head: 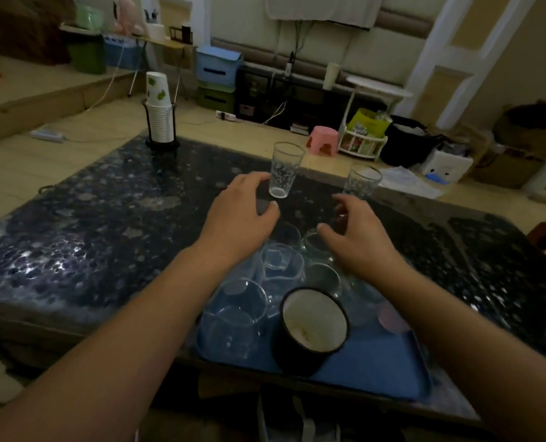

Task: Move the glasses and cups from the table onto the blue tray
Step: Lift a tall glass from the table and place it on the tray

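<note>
Already most of the glassware stands crowded on the blue tray at the near edge of the dark speckled surface: several clear glasses and a dark mug with a white inside. Two patterned tumblers are not yet moved and stand upright on the surface beyond the tray, the left tumbler and the right tumbler. The left hand reaches toward the left one, fingers spread and relaxed, gripping nothing, fingertips just beside its base. The right hand reaches for the right one, fingers loosely curved and empty, close below it. The step in hand looks like fetching these last two; next, each hand would need to close round its tumbler, lift, and find a free spot on the tray among the packed glasses without knocking them.
</note>
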